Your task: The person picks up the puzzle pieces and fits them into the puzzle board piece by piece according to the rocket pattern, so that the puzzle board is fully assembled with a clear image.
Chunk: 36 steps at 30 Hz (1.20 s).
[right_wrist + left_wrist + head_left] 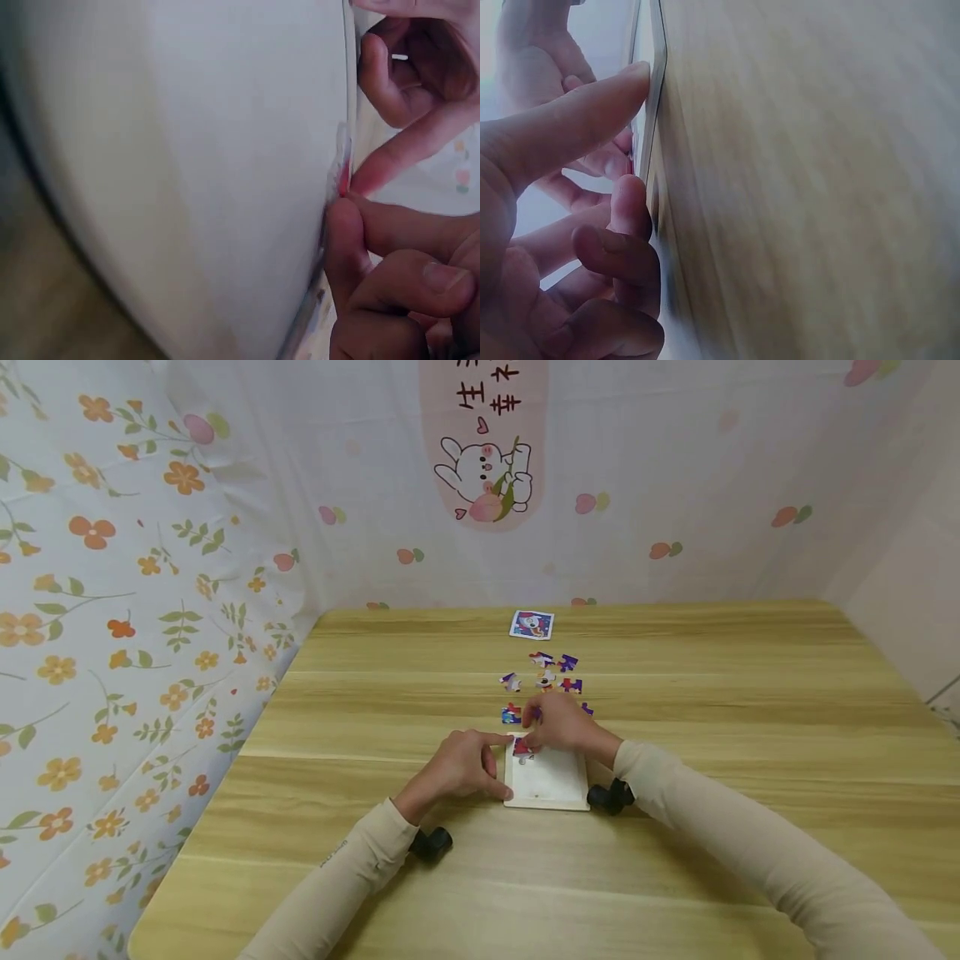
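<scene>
A shallow white puzzle tray (551, 783) lies flat on the wooden table. At its upper left corner is a red and purple jigsaw piece (521, 748). My right hand (561, 723) reaches over the tray and pinches this piece between thumb and index finger; the right wrist view shows the fingertips at the red piece (345, 178) by the tray's edge. Along the tray's left side rests my left hand (463, 765), thumb near the lower corner and index finger stretched to the upper one. In the left wrist view its other fingers are loosely bent.
Several loose jigsaw pieces (572, 686) lie beyond the tray, some partly hidden by my right hand. Farther back is a square picture card (532, 625). Black wrist devices (432, 845) hang under both wrists. Patterned cloth (360, 460) closes off the back and left.
</scene>
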Each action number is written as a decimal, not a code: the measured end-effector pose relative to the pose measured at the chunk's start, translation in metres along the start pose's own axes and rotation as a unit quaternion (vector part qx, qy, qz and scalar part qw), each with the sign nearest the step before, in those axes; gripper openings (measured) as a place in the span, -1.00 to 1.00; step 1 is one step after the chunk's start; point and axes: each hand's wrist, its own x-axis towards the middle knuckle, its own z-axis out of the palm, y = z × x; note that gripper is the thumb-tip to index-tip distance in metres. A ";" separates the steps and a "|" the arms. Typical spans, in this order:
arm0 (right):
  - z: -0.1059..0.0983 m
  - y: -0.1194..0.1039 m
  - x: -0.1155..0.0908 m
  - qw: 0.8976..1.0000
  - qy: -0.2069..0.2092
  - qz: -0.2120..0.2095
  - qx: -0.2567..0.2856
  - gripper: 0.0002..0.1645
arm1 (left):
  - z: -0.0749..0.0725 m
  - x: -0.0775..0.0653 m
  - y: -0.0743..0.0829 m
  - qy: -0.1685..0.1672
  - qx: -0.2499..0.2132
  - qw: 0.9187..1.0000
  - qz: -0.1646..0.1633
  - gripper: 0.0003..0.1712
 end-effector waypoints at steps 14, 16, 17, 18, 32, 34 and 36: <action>0.004 -0.005 -0.002 0.998 0.032 -0.040 -0.038 -0.69 | -0.001 0.000 0.000 -0.001 0.026 0.999 0.020 -0.11; 0.005 -0.006 -0.002 0.998 0.029 -0.041 -0.040 -0.70 | -0.001 -0.001 0.000 -0.002 0.025 1.000 0.018 -0.11; 0.005 -0.007 -0.003 0.998 0.027 -0.040 -0.041 -0.71 | -0.001 -0.001 0.000 -0.002 0.023 1.000 0.017 -0.11; 0.005 -0.007 -0.003 0.998 0.025 -0.037 -0.040 -0.72 | -0.001 -0.001 0.000 -0.003 0.022 1.000 0.016 -0.11; -0.017 -0.002 0.011 0.998 0.035 -0.043 -0.042 -0.83 | -0.001 0.000 0.001 -0.017 0.028 0.999 0.003 -0.13; -0.024 0.000 0.018 0.997 0.052 -0.043 -0.041 -0.83 | -0.002 0.000 0.003 -0.021 0.032 0.999 0.001 -0.13; -0.029 0.005 0.027 0.996 0.068 -0.041 -0.047 -0.82 | -0.004 -0.001 0.004 -0.023 0.032 0.999 0.001 -0.12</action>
